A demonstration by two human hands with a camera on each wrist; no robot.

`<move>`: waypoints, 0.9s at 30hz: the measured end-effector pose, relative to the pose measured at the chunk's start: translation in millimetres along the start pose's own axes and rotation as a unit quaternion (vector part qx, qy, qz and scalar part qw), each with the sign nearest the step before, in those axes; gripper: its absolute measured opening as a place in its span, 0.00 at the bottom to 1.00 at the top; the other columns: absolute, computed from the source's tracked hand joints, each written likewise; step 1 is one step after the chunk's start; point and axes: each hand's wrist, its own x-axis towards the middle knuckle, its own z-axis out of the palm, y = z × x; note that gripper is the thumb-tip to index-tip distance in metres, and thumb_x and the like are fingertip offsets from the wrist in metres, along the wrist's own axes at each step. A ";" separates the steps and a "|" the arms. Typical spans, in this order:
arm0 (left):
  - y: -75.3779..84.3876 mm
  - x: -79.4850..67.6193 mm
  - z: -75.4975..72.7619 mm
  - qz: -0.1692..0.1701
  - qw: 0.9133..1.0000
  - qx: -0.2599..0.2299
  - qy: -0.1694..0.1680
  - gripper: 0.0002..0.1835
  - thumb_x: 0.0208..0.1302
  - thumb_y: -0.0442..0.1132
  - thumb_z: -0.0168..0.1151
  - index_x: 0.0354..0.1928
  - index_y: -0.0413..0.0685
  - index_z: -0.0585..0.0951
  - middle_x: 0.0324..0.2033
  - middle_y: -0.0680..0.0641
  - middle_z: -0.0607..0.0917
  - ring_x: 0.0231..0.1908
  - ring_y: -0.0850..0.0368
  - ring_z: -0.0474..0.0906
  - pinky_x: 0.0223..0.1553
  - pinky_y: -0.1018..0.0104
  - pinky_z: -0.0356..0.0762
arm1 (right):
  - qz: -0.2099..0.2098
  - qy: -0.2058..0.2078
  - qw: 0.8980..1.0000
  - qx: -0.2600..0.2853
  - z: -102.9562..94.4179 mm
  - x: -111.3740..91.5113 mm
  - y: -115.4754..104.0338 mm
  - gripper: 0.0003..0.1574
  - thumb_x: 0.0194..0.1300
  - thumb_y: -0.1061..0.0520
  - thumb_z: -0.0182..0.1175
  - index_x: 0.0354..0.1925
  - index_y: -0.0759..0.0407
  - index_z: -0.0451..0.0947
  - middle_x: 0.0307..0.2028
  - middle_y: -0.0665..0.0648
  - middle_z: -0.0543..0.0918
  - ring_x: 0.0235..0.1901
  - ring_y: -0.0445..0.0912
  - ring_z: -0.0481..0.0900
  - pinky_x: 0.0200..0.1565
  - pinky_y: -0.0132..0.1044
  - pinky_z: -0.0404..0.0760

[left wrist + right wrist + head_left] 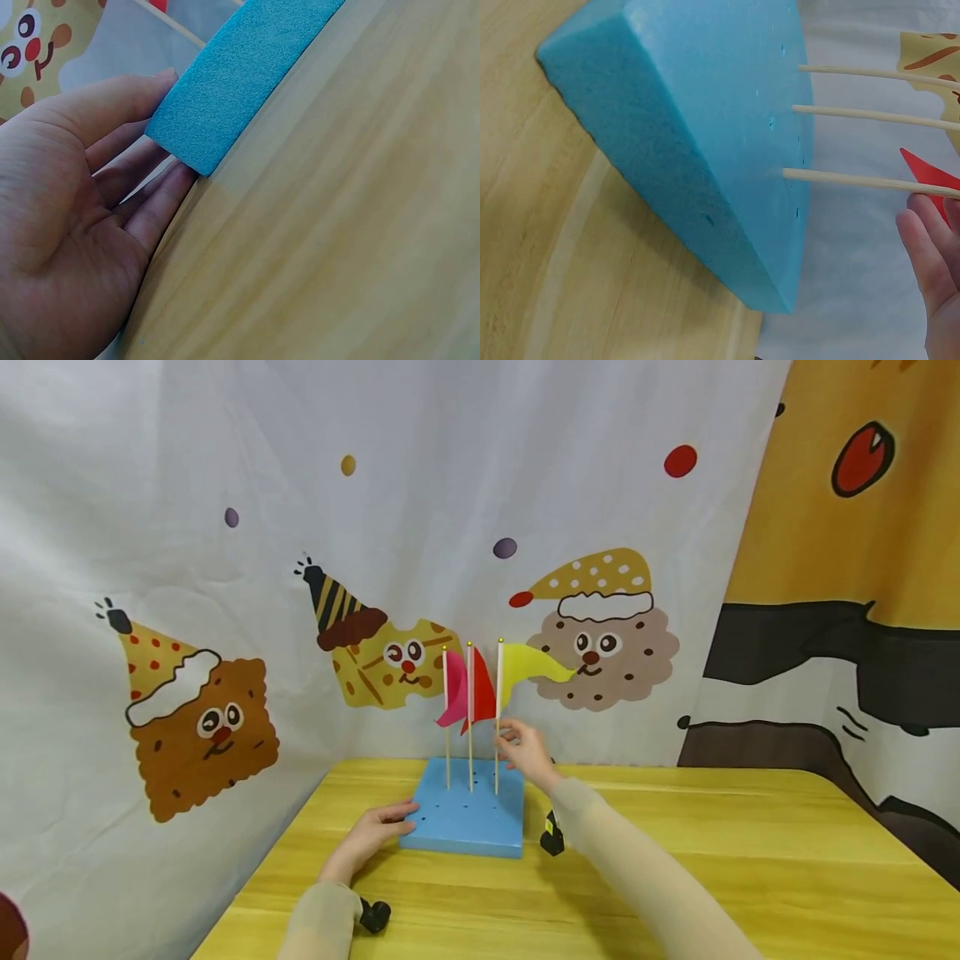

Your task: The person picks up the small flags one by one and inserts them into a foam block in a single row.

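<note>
A blue foam block point(472, 827) lies on the table with three small flags standing in its top. The pink flag point(455, 689) is on the left, the red flag point(481, 689) in the middle, the yellow flag point(528, 664) on the right. My right hand point(527, 753) pinches the yellow flag's thin wooden stick point(855, 178) below the cloth; the stick's lower end meets the foam. At the block's left side, my left hand point(375, 831) rests with extended fingers touching it. In the left wrist view, the thumb point(124, 105) lies along the block's upper edge.
Small holes point(465, 807) dot the block's top. The block stands on a wooden table point(675, 860), with a white cartoon-printed curtain point(420, 527) close behind it. A black wrist device point(552, 837) shows by the right sleeve, another point(375, 915) by the left.
</note>
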 end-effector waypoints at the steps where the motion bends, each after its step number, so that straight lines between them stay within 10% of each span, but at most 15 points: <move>1: 0.0 0.0 0.1 0.002 1.000 -0.001 0.001 0.24 0.66 0.42 0.64 0.63 0.45 0.77 0.70 0.39 0.64 0.68 0.38 0.58 0.63 0.44 0.62 | -0.001 0.000 1.000 -0.001 -0.3 0.3 0.3 0.20 0.68 0.61 0.61 0.57 0.64 0.76 0.35 0.59 0.83 0.29 0.56 0.85 0.28 0.50 0.84; 16: -1.7 10.4 9.9 0.010 1.000 -0.013 -0.012 0.24 0.65 0.42 0.64 0.62 0.43 0.77 0.70 0.37 0.63 0.68 0.37 0.57 0.63 0.43 0.62 | 0.032 -0.018 0.999 -0.010 -17.7 -14.2 8.3 0.23 0.69 0.57 0.60 0.60 0.61 0.75 0.41 0.63 0.84 0.36 0.61 0.84 0.29 0.50 0.84; 27: 0.2 14.9 -3.1 0.002 1.000 -0.007 -0.002 0.25 0.66 0.42 0.64 0.63 0.44 0.77 0.70 0.38 0.63 0.69 0.37 0.57 0.64 0.43 0.62 | 0.036 -0.028 0.998 -0.040 -73.1 -26.3 28.4 0.20 0.72 0.59 0.55 0.58 0.65 0.75 0.45 0.67 0.81 0.39 0.65 0.82 0.32 0.57 0.82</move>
